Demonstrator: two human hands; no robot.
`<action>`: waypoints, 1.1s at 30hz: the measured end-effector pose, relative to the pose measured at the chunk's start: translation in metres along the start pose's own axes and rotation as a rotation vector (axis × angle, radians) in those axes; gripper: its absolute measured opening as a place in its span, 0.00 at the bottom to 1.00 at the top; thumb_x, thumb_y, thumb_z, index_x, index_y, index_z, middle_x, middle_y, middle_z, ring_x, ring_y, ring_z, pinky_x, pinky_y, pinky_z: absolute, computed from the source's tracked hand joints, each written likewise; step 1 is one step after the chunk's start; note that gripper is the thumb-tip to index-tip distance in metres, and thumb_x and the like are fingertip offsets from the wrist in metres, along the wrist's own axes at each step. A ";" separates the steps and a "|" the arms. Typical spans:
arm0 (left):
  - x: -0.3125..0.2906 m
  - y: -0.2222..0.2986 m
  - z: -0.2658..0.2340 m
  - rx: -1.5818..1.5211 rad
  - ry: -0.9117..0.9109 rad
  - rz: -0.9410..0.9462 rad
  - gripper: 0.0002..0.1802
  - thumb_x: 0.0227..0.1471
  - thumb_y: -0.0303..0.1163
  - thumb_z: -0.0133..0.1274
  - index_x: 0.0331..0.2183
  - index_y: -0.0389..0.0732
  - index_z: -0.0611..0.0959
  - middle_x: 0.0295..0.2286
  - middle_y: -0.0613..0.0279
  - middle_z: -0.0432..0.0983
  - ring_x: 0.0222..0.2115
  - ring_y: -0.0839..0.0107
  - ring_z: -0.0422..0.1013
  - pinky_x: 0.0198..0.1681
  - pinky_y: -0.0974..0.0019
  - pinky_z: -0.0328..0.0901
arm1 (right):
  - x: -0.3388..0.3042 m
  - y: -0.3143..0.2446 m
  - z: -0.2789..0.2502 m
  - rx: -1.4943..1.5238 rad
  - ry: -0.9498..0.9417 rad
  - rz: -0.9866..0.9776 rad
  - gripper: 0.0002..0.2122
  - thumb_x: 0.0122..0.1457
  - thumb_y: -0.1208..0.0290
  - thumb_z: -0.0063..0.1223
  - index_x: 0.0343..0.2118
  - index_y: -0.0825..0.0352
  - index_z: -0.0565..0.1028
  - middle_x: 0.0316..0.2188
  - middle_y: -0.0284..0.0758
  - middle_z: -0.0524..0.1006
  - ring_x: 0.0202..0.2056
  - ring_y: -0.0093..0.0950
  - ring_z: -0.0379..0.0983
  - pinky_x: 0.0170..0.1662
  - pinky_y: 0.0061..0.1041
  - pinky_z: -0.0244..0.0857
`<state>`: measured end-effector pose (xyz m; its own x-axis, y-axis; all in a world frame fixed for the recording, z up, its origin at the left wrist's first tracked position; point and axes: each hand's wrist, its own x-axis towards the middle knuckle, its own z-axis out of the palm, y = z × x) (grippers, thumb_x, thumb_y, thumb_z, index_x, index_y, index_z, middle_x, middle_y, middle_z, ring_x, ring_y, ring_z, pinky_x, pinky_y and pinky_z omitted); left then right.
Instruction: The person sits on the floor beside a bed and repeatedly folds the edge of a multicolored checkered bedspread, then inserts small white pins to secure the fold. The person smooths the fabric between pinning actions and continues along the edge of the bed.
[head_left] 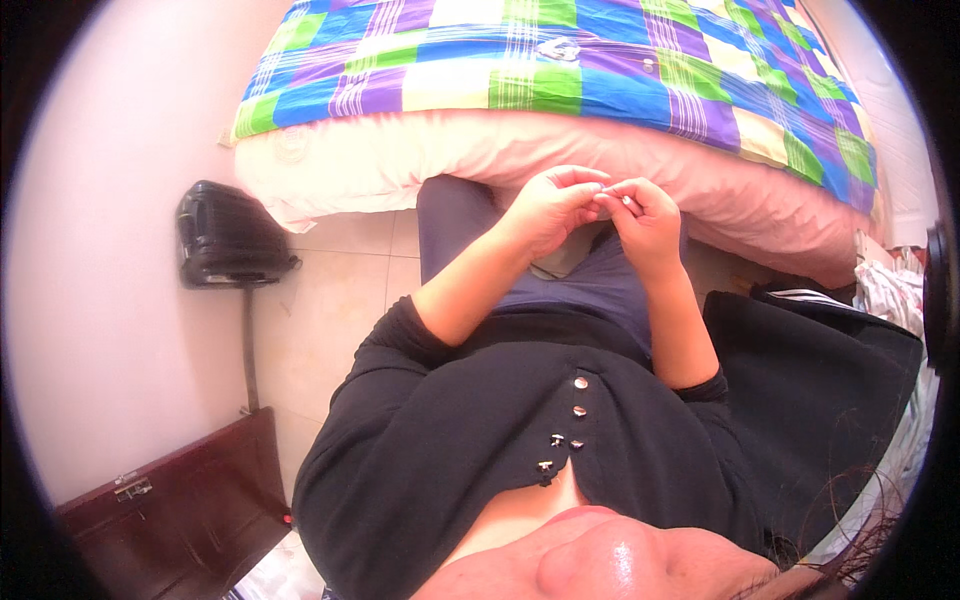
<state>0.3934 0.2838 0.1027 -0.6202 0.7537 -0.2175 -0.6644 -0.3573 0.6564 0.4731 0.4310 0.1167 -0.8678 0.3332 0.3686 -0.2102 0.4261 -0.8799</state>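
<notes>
Both hands are raised over my lap and meet at the fingertips, close to the near side of the bed. My left hand (545, 215) is closed in a pinch, thumb against forefinger. Opposite it, my right hand (650, 225) pinches too, its fingertips touching those of the left. A tiny pale thing seems to lie between them, too small to make out. On the checked bedspread (450, 75) beyond my hands lies a small whitish looped bundle (560, 48). A little to its right are tiny round pieces (648, 66).
A pink sheet (400, 145) hangs over the bed's near side. At left, a black suitcase (225, 235) stands on the tiled floor (345, 290) by the wall. A dark red wooden panel (190, 500) is at lower left. Black cloth (810, 400) lies at my right.
</notes>
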 end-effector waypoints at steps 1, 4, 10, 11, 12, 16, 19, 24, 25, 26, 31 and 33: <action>-0.002 -0.001 0.001 0.032 0.009 0.000 0.10 0.57 0.26 0.54 0.42 0.35 0.80 0.36 0.60 0.78 0.33 0.76 0.75 0.36 0.74 0.70 | -0.004 0.002 0.000 0.045 0.002 0.025 0.05 0.52 0.76 0.64 0.28 0.68 0.78 0.23 0.34 0.77 0.25 0.22 0.72 0.30 0.22 0.65; -0.003 -0.009 0.001 0.067 0.038 0.006 0.09 0.56 0.25 0.54 0.40 0.36 0.79 0.32 0.63 0.77 0.31 0.76 0.73 0.34 0.73 0.69 | -0.016 0.011 -0.004 0.163 -0.004 0.139 0.04 0.53 0.76 0.63 0.29 0.69 0.78 0.23 0.29 0.77 0.25 0.16 0.69 0.29 0.18 0.63; 0.016 -0.024 -0.024 0.002 0.185 -0.111 0.08 0.52 0.23 0.49 0.37 0.39 0.77 0.28 0.63 0.73 0.27 0.73 0.69 0.31 0.69 0.67 | -0.024 0.043 -0.017 0.265 0.038 0.299 0.04 0.58 0.76 0.60 0.30 0.67 0.76 0.22 0.19 0.69 0.23 0.09 0.59 0.26 0.12 0.53; 0.021 -0.023 -0.031 -0.030 0.189 -0.120 0.08 0.51 0.23 0.48 0.36 0.39 0.77 0.28 0.63 0.73 0.27 0.72 0.69 0.31 0.68 0.67 | -0.023 0.050 -0.020 0.295 0.051 0.342 0.04 0.58 0.76 0.60 0.30 0.67 0.75 0.21 0.18 0.68 0.23 0.09 0.58 0.25 0.12 0.52; 0.028 -0.021 -0.037 -0.044 0.248 -0.154 0.07 0.50 0.23 0.47 0.35 0.39 0.77 0.28 0.63 0.73 0.27 0.71 0.69 0.31 0.67 0.67 | -0.022 0.058 -0.022 0.327 0.062 0.385 0.04 0.59 0.75 0.59 0.30 0.67 0.75 0.21 0.17 0.67 0.23 0.09 0.57 0.25 0.12 0.50; 0.062 -0.020 -0.052 -0.142 0.336 -0.153 0.05 0.49 0.22 0.47 0.30 0.41 0.76 0.28 0.64 0.72 0.27 0.71 0.68 0.33 0.68 0.68 | -0.010 0.089 -0.033 0.360 0.138 0.486 0.04 0.60 0.74 0.58 0.30 0.66 0.75 0.21 0.16 0.65 0.23 0.08 0.55 0.25 0.12 0.49; 0.101 -0.021 -0.059 -0.192 0.421 -0.195 0.02 0.52 0.26 0.53 0.31 0.40 0.76 0.27 0.64 0.71 0.26 0.72 0.66 0.33 0.69 0.69 | 0.001 0.107 -0.037 0.329 0.176 0.519 0.05 0.62 0.72 0.56 0.30 0.65 0.74 0.21 0.16 0.64 0.23 0.07 0.54 0.24 0.12 0.48; 0.178 -0.031 -0.064 -0.304 0.495 -0.219 0.11 0.54 0.35 0.60 0.33 0.42 0.76 0.27 0.67 0.67 0.25 0.75 0.61 0.27 0.72 0.63 | 0.041 0.122 -0.054 0.239 0.183 0.527 0.04 0.62 0.73 0.55 0.31 0.66 0.74 0.21 0.17 0.64 0.23 0.07 0.55 0.25 0.12 0.49; 0.192 -0.035 -0.061 -0.306 0.528 -0.172 0.11 0.53 0.35 0.61 0.34 0.42 0.76 0.27 0.67 0.67 0.24 0.75 0.61 0.26 0.72 0.61 | 0.056 0.124 -0.058 0.191 0.186 0.518 0.04 0.62 0.73 0.54 0.31 0.66 0.74 0.21 0.16 0.63 0.23 0.07 0.54 0.25 0.11 0.48; 0.202 -0.040 -0.059 -0.308 0.564 -0.125 0.12 0.53 0.36 0.62 0.35 0.43 0.76 0.27 0.68 0.66 0.24 0.76 0.60 0.25 0.73 0.60 | 0.072 0.127 -0.062 0.154 0.187 0.502 0.04 0.63 0.74 0.53 0.32 0.66 0.74 0.22 0.16 0.62 0.23 0.08 0.53 0.25 0.11 0.47; 0.236 -0.054 -0.045 -0.410 0.539 -0.035 0.13 0.53 0.36 0.62 0.39 0.50 0.76 0.28 0.71 0.74 0.26 0.74 0.66 0.28 0.70 0.64 | 0.146 0.136 -0.063 -0.068 0.094 0.302 0.07 0.57 0.73 0.57 0.36 0.68 0.80 0.30 0.34 0.80 0.28 0.22 0.73 0.33 0.22 0.67; 0.248 -0.059 -0.037 -0.487 0.490 0.004 0.13 0.54 0.39 0.60 0.40 0.48 0.77 0.32 0.69 0.76 0.31 0.71 0.71 0.36 0.66 0.67 | 0.161 0.137 -0.053 -0.150 -0.004 0.199 0.07 0.57 0.72 0.56 0.37 0.67 0.80 0.31 0.37 0.80 0.29 0.28 0.75 0.34 0.26 0.68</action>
<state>0.2633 0.4715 -0.0172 -0.6635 0.4564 -0.5928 -0.7024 -0.6529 0.2835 0.3281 0.5876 0.0716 -0.8873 0.4196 0.1915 0.0335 0.4727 -0.8806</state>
